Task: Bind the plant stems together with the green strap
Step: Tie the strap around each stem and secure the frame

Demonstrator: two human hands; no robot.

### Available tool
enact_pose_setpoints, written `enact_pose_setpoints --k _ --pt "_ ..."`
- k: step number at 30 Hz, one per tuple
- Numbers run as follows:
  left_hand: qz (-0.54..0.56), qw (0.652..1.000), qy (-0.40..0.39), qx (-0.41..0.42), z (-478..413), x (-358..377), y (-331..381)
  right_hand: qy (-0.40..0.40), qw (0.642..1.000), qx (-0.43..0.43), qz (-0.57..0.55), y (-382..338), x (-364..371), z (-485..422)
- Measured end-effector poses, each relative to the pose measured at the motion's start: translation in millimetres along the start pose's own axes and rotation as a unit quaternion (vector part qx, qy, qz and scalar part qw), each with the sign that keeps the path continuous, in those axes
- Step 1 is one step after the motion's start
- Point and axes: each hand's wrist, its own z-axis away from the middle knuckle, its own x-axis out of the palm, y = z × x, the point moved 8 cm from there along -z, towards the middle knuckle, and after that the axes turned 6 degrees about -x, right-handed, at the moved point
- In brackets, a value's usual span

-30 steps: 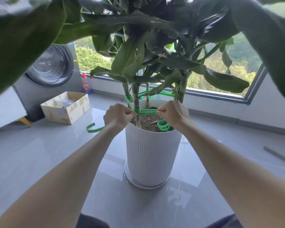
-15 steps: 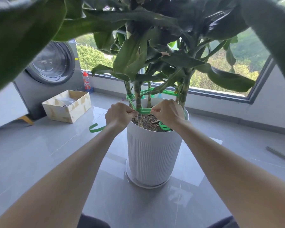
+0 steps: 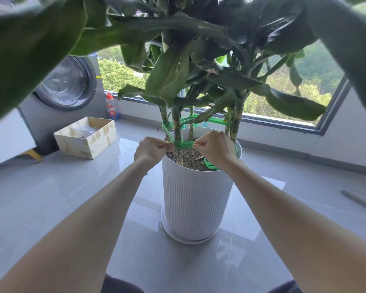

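- Half a second ago a loose curl of green strap [image 3: 183, 143] hung out past your left hand [image 3: 151, 149]; that curl has gone from view
- Both hands have stayed at the front stem [image 3: 178, 127]
- Your left hand pinches the strap just left of the stem and your right hand [image 3: 217, 149] pinches it just right, fingers curled
- The strap is wrapped round that stem just above the soil [image 3: 188, 156]
- The white ribbed pot [image 3: 197, 199] holds the soil, the stems and a strap coil [image 3: 209, 165] by your right wrist
- The open cardboard box [image 3: 87, 144] holds something pale; you cannot tell what
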Motion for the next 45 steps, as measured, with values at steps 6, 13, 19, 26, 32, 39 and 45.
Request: enact_pose_setpoints --k 6,13,19,26,32,39,45 --pt "-0.051 0.998 0.019 0.024 0.0 -0.4 6.3 -0.002 1.0 0.003 -0.002 0.3 0.7 0.5" --pt "-0.051 0.995 0.084 0.03 10.9 -5.2 9.5 -0.002 1.0 0.015 -0.01 1.1 0.9 1.3" --pt "-0.057 0.987 0.149 -0.004 14.6 -14.6 10.0 -0.002 0.999 0.029 -0.019 0.8 -0.7 3.4" --pt "0.081 0.99 0.096 -0.063 18.1 -4.5 2.6 0.003 0.998 0.052 -0.03 2.7 -0.6 6.6" --pt "0.195 0.971 0.064 -0.12 21.2 9.4 -6.0 0.01 0.997 0.066 -0.044 6.3 -1.2 8.0" --pt "0.275 0.948 0.042 -0.155 22.0 22.9 -7.9 0.049 0.993 0.082 -0.067 16.4 -11.2 8.0" --pt "0.292 0.945 -0.022 -0.142 22.3 29.8 -1.9 0.102 0.987 0.064 -0.103 25.2 -20.5 4.9"
